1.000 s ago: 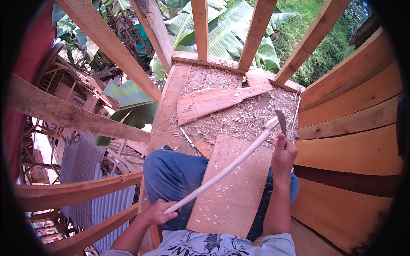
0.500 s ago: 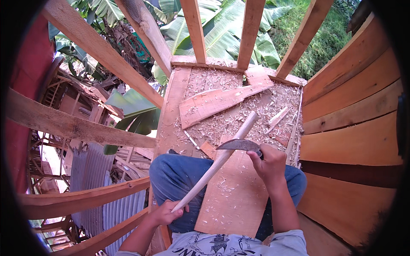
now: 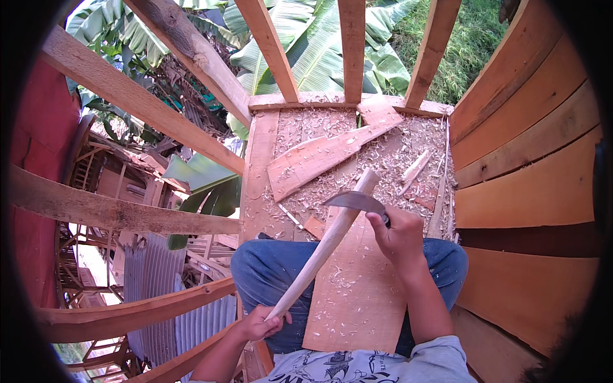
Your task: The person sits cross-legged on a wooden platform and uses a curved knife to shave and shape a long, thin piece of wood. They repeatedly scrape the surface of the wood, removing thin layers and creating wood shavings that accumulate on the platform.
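My left hand (image 3: pixel 262 323) is closed round the near end of a pale, whittled wooden stick (image 3: pixel 314 262), which slants up and away to the right. My right hand (image 3: pixel 400 235) grips the handle of a knife with a curved dark blade (image 3: pixel 355 200). The blade lies across the stick near its far end. Beneath them a flat wooden board (image 3: pixel 357 300), strewn with curled shavings, rests over my lap between my knees.
Shavings cover the plank floor (image 3: pixel 260 191) ahead. A cut plank (image 3: pixel 313 159) and a wood offcut (image 3: pixel 416 167) lie there. Wooden rails (image 3: pixel 128 214) run along the left and far sides, with banana leaves beyond. A plank wall (image 3: pixel 530 198) stands close on the right.
The view has shifted slightly. The stick now points up more steeply, and the knife's blade has tilted, its handle end lower. Both hands keep their grips.
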Available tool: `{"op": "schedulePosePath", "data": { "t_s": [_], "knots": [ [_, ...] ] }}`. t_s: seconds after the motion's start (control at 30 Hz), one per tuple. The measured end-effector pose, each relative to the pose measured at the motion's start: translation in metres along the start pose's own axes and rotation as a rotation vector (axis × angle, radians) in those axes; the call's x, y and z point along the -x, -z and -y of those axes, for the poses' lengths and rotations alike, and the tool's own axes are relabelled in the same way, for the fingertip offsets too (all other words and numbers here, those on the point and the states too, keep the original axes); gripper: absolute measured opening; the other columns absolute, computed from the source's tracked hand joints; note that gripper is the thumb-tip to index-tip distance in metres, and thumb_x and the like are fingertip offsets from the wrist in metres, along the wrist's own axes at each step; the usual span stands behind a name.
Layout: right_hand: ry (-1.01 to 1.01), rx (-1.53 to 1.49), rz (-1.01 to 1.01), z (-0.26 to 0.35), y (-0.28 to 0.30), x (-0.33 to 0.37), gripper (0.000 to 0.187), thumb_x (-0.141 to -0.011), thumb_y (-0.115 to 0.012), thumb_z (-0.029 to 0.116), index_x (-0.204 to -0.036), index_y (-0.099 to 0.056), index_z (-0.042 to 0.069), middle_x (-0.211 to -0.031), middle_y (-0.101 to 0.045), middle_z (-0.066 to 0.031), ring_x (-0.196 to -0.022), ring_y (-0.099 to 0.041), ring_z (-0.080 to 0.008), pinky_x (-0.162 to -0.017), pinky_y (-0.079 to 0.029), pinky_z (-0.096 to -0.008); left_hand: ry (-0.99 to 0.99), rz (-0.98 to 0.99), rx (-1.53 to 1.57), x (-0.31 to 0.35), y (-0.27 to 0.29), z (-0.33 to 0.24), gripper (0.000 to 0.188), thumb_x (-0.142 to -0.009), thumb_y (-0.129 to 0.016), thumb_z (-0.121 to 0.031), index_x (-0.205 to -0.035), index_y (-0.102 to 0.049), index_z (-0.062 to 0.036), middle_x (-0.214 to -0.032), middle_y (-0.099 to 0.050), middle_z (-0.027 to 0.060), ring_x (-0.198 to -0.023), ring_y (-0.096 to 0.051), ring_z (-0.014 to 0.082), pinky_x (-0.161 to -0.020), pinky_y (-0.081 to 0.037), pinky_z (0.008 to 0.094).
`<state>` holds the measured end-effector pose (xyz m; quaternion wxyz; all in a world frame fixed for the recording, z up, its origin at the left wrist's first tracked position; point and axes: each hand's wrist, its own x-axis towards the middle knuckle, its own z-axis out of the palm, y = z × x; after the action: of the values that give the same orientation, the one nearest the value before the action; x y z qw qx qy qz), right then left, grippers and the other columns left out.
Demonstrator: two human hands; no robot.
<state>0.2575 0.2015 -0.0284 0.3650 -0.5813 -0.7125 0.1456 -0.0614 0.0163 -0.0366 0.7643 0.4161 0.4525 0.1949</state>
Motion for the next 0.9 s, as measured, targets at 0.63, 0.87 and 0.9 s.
{"op": "schedulePosePath", "data": {
  "t_s": [0.63, 0.87, 0.9],
  "knots": [
    [-0.014, 0.081, 0.061, 0.000, 0.007, 0.003, 0.052, -0.084, -0.062, 0.052, -0.062, -0.059, 0.004, -0.051, -0.054, -0.0119, -0.047, -0.056, -0.0309, -0.046, -0.042, -0.0403, 0.064, 0.023, 0.094, 0.001, 0.000, -0.007, 0.058, -0.095, -0.047, -0.049, -0.105, -0.052, 0.0084, -0.060, -0.043, -0.0011, -0.048, -0.040, 0.0061, -0.044, -0.033, 0.0215],
    [-0.468, -0.103, -0.227, -0.066, 0.039, -0.014, 0.055, -0.091, -0.055, 0.047, -0.068, -0.060, -0.003, -0.049, -0.049, -0.0159, -0.048, -0.053, -0.0296, -0.051, -0.039, -0.0398, -0.025, 0.043, 0.005, 0.002, -0.002, 0.002, 0.054, -0.094, -0.051, -0.047, -0.103, -0.054, 0.0065, -0.060, -0.043, -0.0031, -0.049, -0.039, 0.0046, -0.044, -0.031, 0.0210],
    [-0.445, -0.109, -0.234, -0.063, 0.047, -0.007, 0.056, -0.092, -0.054, 0.046, -0.069, -0.060, -0.004, -0.049, -0.048, -0.0161, -0.047, -0.053, -0.0282, -0.051, -0.039, -0.0394, 0.018, -0.002, 0.069, 0.002, -0.004, 0.004, 0.051, -0.095, -0.050, -0.046, -0.102, -0.056, 0.0043, -0.061, -0.044, -0.0031, -0.050, -0.040, 0.0044, -0.045, -0.032, 0.0208]
  ]
}}
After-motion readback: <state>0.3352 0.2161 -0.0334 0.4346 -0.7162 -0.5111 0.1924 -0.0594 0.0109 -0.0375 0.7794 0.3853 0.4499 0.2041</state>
